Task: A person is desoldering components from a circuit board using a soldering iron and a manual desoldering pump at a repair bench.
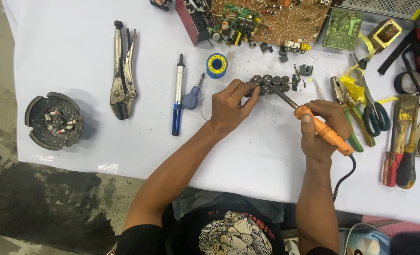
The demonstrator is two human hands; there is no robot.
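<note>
your right hand (321, 130), nearest the camera, is wrapped shut round the orange handle of the soldering iron (321, 128), with the dark cord trailing off its rear end toward you. its tip reaches up and left to the strip of dark round components (272, 84) lying on the white table cover (77, 71). your left hand (230, 105) pinches the left end of that strip between thumb and fingertips, pressing it down. judge the strip light, stiff and fragile at its leads, so hold it by the bodies at the end, away from the hot tip. keep the iron by its handle only. just left lie a blue solder spool (216, 65), a small blue screwdriver (193, 97) and a desoldering pump (178, 97); locking pliers (123, 75) lie well apart
</note>
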